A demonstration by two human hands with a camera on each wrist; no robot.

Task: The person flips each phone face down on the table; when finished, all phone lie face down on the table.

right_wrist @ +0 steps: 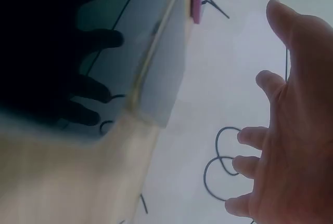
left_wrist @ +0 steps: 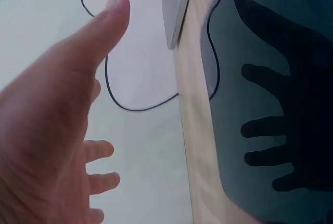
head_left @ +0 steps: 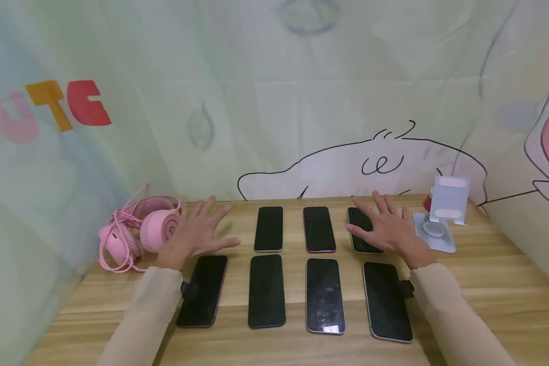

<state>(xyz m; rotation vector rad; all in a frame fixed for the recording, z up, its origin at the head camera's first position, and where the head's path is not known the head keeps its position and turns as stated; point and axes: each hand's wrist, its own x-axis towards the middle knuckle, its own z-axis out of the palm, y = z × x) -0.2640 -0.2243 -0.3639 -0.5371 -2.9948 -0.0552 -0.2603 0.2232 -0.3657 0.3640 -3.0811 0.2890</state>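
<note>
My left hand [head_left: 196, 234] hovers with fingers spread above the left front phone [head_left: 205, 290], beside pink headphones [head_left: 157, 229]. Over on the right, my right hand [head_left: 386, 226], also spread and holding nothing, partly covers the right back phone [head_left: 358, 218]. Two more phones, the left back one [head_left: 269, 229] and the middle back one [head_left: 319, 229], lie between the hands. In the front row are also a dark phone [head_left: 267, 290], a phone with light reflections [head_left: 325, 295] and the right front phone [head_left: 384, 300]. Both wrist views show each hand mirrored in a dark screen.
The phones lie screen up on a wooden table [head_left: 293, 351]. A pale phone stand [head_left: 448, 203] is at the back right, with a small red item [head_left: 427, 203] behind it. A printed curtain [head_left: 164, 101] hangs along the table's back edge.
</note>
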